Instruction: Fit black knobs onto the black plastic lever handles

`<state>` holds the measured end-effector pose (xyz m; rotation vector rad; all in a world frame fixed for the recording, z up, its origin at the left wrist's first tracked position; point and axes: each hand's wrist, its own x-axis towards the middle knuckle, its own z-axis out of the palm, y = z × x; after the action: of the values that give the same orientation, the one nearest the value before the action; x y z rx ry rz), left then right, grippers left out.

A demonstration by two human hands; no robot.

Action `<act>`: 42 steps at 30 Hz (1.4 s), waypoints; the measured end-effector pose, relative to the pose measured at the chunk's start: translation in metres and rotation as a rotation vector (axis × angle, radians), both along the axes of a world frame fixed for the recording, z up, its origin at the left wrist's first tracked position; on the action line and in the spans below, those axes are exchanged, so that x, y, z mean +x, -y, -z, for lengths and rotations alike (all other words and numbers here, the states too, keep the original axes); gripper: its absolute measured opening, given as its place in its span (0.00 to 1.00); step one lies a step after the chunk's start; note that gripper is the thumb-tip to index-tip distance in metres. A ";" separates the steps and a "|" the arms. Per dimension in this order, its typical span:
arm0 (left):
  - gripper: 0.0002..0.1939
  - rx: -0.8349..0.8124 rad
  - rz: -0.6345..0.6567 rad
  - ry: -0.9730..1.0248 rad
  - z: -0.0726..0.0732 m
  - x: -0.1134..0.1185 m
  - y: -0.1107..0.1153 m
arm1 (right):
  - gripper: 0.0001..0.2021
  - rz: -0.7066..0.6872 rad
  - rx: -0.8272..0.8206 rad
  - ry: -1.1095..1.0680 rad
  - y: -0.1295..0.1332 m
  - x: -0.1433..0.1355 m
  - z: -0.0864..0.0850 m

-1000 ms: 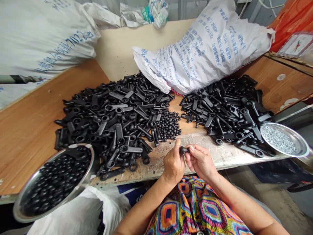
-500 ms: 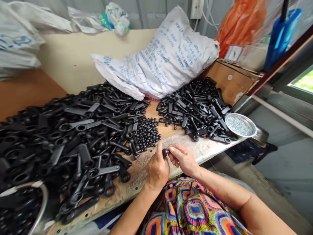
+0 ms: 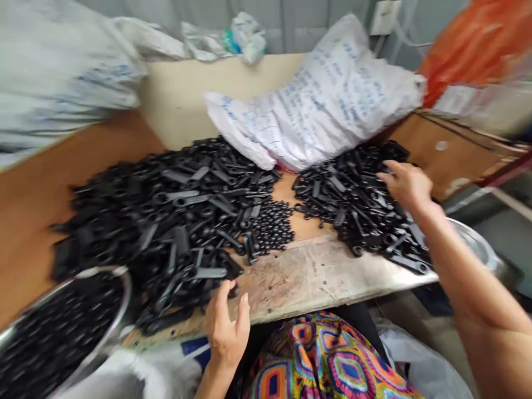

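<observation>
My left hand is at the table's front edge, thumb and fingers apart. Its fingertips are close to the near end of the left heap of black plastic crank handles; whether they touch a piece I cannot tell. Over the back of the right heap of black handles is my right hand, slightly blurred, with thumb and forefinger apart and no piece visible between them. Small round black knobs lie grouped between the two heaps.
A white woven sack leans behind the heaps. A metal basin of black pieces stands at the left front. At the right edge a round metal dish is partly hidden by my forearm. A cardboard box borders the right heap.
My hands, earlier together around a black knob-ended piece, have parted. The right moved up and right over the right heap; the left moved down and left and opened. The view shifted left.
</observation>
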<state>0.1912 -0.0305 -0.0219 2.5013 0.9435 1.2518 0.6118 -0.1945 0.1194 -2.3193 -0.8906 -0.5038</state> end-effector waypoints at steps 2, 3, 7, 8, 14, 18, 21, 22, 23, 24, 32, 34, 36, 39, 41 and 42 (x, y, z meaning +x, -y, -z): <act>0.20 -0.015 -0.103 0.024 0.005 -0.021 -0.001 | 0.22 -0.032 -0.095 0.181 -0.020 -0.009 0.005; 0.18 -0.029 -0.154 0.047 0.008 -0.030 -0.001 | 0.19 -0.135 -0.099 0.196 -0.032 -0.024 0.013; 0.14 -0.108 -0.343 0.154 0.013 -0.055 -0.001 | 0.12 -0.816 -0.090 0.094 -0.085 -0.139 0.054; 0.13 -0.127 -0.355 0.162 0.012 -0.059 0.002 | 0.12 -1.001 -0.192 0.020 -0.097 -0.171 0.063; 0.11 -0.297 -0.062 0.009 0.007 -0.063 0.038 | 0.11 -1.202 -0.570 0.105 -0.148 -0.270 0.088; 0.10 -0.281 0.087 -0.032 0.017 -0.051 0.041 | 0.08 -1.114 -0.776 0.448 -0.178 -0.275 0.102; 0.10 -0.270 0.110 -0.036 0.025 -0.047 0.039 | 0.09 -1.093 -0.804 0.522 -0.188 -0.275 0.111; 0.10 -0.273 0.107 -0.040 0.026 -0.047 0.039 | 0.10 -1.098 -0.791 0.511 -0.189 -0.276 0.112; 0.10 -0.276 0.103 -0.044 0.027 -0.048 0.038 | 0.10 -1.106 -0.767 0.480 -0.190 -0.276 0.113; 0.10 -0.278 0.102 -0.047 0.028 -0.049 0.038 | 0.11 -1.114 -0.736 0.425 -0.189 -0.276 0.113; 0.11 -0.257 0.078 0.098 0.006 -0.064 0.026 | 0.11 -0.985 -0.310 -0.469 -0.160 -0.268 0.084; 0.13 -0.212 0.031 0.167 -0.002 -0.060 0.019 | 0.10 -0.945 -0.230 -0.796 -0.146 -0.264 0.074; 0.17 -0.113 -0.008 0.201 -0.009 -0.051 0.011 | 0.09 -0.930 -0.137 -1.117 -0.132 -0.260 0.066; 0.22 0.053 -0.017 0.172 -0.019 -0.030 0.004 | 0.07 -0.955 0.008 -1.478 -0.114 -0.255 0.059; 0.22 0.143 -0.001 0.149 -0.025 -0.013 0.004 | 0.07 -0.974 0.074 -1.620 -0.105 -0.251 0.057; 0.21 0.186 0.013 0.149 -0.028 -0.006 0.005 | 0.07 -0.976 0.103 -1.673 -0.100 -0.249 0.058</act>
<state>0.1856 -0.0352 0.0063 2.5007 0.8082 1.5625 0.3626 -0.0943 0.0611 -1.1403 -0.7921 1.4912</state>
